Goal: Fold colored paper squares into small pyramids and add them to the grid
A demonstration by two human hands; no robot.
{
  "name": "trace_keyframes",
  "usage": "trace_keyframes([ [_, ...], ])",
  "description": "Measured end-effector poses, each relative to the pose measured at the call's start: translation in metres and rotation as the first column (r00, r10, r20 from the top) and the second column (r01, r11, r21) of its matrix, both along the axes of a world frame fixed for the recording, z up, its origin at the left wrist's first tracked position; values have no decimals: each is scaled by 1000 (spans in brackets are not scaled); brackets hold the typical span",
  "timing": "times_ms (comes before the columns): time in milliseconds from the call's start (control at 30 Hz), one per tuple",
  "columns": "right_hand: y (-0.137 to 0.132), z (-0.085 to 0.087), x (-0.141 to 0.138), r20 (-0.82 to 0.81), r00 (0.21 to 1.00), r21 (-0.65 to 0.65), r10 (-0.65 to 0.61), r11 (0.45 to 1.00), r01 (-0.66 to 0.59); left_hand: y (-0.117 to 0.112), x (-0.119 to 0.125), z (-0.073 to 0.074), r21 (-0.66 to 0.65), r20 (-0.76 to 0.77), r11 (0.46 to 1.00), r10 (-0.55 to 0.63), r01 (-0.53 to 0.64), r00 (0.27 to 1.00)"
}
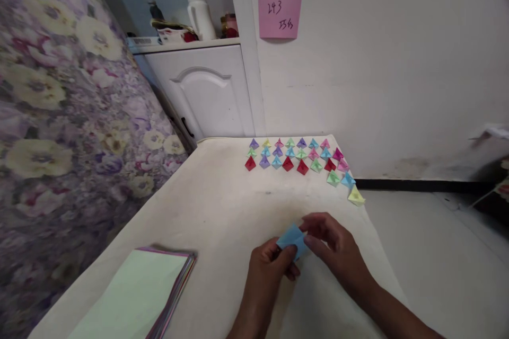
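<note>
A small folded piece of blue paper is held above the table, its creases showing. My left hand pinches it from the lower left, thumb on top and fingers beneath. My right hand is at its right edge, thumb and fingertips curled about the corner; whether they press on it is hard to see. Farther back on the table lie rows of small folded paper pieces in red, blue, green, purple, pink and yellow, with a yellow piece nearest along the right edge.
A stack of coloured paper, pale green on top, lies at the table's front left. A floral curtain hangs on the left. Behind stand a white cabinet with a white jug, and a wall with a pink note.
</note>
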State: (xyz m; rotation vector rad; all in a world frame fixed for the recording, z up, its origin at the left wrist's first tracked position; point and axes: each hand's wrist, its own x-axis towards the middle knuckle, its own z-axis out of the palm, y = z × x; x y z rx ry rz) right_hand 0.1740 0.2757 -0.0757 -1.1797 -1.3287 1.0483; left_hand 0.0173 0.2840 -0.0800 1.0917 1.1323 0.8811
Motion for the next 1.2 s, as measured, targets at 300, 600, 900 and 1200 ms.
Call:
trace_keyframes([
  [300, 9, -8, 2, -207, 973, -276, 99, 949, -156, -6, 9, -4, -5, 18, 996, -84, 84, 996],
  [600, 9, -10, 4, -419, 899, -306, 128, 912, -272, -8, 7, 1, 19, 53, 997, -69, 68, 996],
  [900, 8, -12, 1, -421, 896, -409, 139, 853, -324, -8, 10, 5, 3, 117, 1000, -22, 21, 993],
  [1200, 7, -18, -3, -373, 922, -433, 107, 859, -275, -7, 9, 8, 7, 120, 1000, 11, -12, 993],
])
